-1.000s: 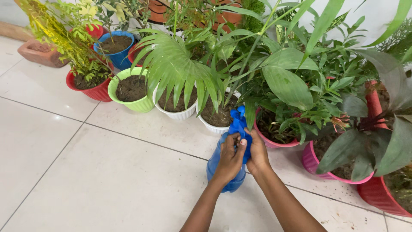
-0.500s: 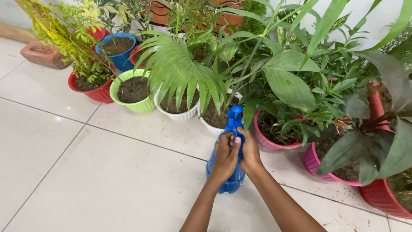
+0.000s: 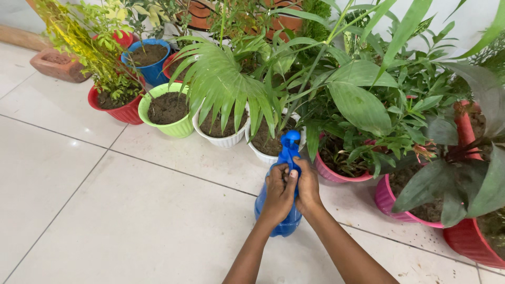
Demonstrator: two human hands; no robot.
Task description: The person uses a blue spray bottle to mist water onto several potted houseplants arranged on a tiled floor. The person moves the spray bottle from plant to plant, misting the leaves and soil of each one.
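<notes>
low in the middle of the frame, the left hand and right hand wrap their fingers around the neck of a translucent blue plastic spray bottle, probably light, smooth and best held there, before white ribbed pots.

Potted plants in a green pot, white pot and red pot.

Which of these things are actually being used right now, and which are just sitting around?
In use:
- translucent blue plastic spray bottle
- left hand and right hand, both wrapped around its neck
- white ribbed pot of soil, right in front of the nozzle

Just standing about:
- lime-green ribbed pot
- red ribbed pot
- round blue pot
- terracotta trough
- pink pot
</notes>
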